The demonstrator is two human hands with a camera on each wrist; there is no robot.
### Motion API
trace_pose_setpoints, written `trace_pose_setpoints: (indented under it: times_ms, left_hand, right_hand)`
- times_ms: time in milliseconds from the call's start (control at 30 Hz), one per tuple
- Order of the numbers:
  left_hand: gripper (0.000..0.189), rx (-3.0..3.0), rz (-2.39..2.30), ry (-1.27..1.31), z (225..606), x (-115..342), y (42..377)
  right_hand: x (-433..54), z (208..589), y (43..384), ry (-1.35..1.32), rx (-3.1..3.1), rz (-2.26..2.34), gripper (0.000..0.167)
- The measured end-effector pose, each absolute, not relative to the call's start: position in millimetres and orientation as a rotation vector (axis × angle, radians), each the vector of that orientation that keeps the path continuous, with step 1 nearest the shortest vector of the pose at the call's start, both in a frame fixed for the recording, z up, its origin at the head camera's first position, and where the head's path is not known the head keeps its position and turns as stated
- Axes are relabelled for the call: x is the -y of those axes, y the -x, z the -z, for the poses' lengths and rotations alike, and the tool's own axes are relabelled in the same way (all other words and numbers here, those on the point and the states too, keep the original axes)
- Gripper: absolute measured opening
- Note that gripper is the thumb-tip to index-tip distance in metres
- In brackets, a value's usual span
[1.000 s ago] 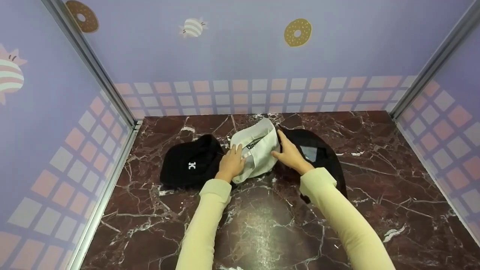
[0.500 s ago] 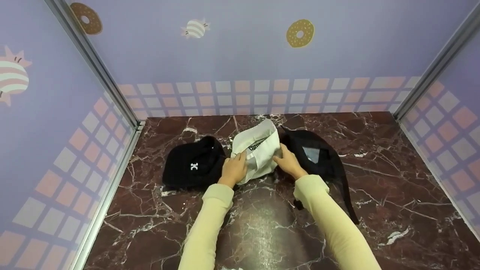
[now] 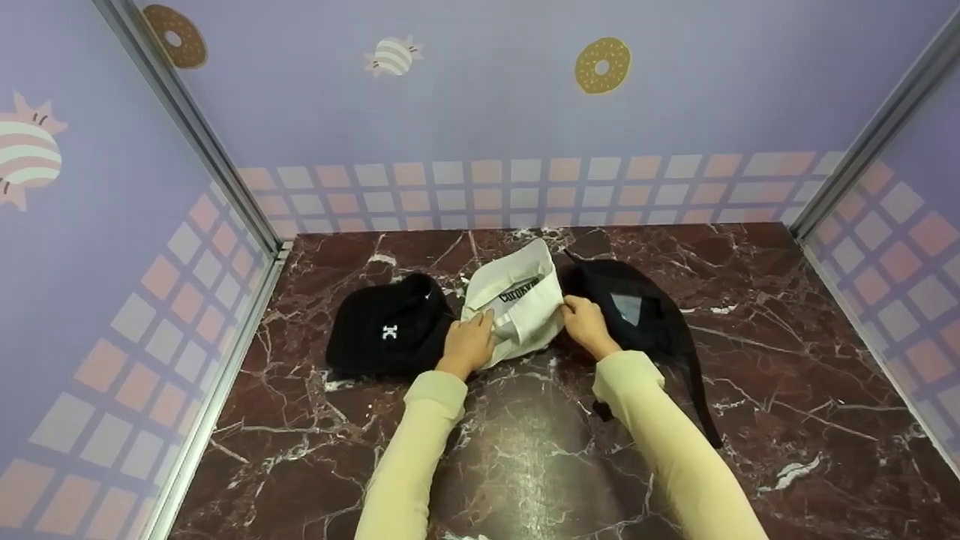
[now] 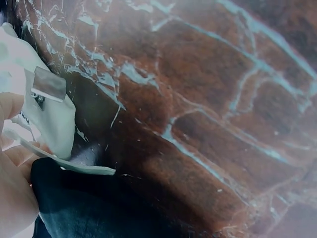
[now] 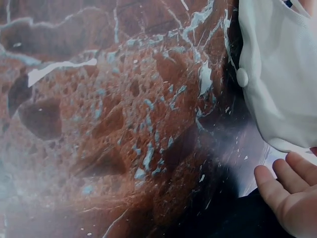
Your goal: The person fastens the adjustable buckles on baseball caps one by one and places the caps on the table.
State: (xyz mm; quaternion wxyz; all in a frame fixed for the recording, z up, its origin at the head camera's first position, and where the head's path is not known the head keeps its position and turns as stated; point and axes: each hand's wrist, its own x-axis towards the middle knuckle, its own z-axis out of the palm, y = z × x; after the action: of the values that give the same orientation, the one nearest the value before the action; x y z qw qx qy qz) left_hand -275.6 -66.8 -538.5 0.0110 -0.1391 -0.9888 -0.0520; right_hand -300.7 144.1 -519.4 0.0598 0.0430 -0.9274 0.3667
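Note:
A white cap (image 3: 530,307) stands at the middle of the marble surface, its opening tipped toward me, dark lettering inside. My left hand (image 3: 470,343) holds its near left edge; in the left wrist view, fingers (image 4: 15,153) grip a pale strap beside a metal buckle (image 4: 49,84). My right hand (image 3: 587,324) pinches the cap's right side with thumb and forefinger. The other fingers (image 5: 290,181) spread out below the cloth in the right wrist view. Left of the white cap lies a black cap (image 3: 375,330) with a small white emblem; to the right is another black cap (image 3: 637,300).
The dark red marble surface (image 3: 360,480) has white veins. Purple panels with a checked band (image 3: 480,187) enclose it at the back and both sides, joined by metal corner posts (image 3: 187,127).
My right hand has slid down and nearer along the white cap's right side. The left hand has shifted slightly down. More of the lettering inside shows; the right black cap's brim reaches lower.

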Motion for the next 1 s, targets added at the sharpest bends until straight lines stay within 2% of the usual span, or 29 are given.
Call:
trace_pose_setpoints:
  times_ms: [433, 733, 900, 1000]
  left_hand:
    - [0.047, 3.106, 0.105, 0.508, 535.4, 70.0, 271.7]
    - [0.046, 3.056, 0.295, 0.581, 544.5, 78.0, 274.2]
    - [0.051, 2.962, 0.376, 0.656, 543.6, 82.9, 271.2]
    - [0.047, 2.982, 0.377, 0.683, 533.7, 84.0, 264.2]
  right_hand:
    - [-161.6, 526.7, 294.0, -0.119, 2.808, -1.351, 0.017]
    - [-174.3, 531.2, 288.8, -0.033, 2.681, -1.988, 0.013]
    - [-186.7, 533.1, 285.0, -0.014, 2.734, -2.060, 0.019]
    - [-193.6, 534.6, 282.8, 0.004, 2.757, -2.086, 0.025]
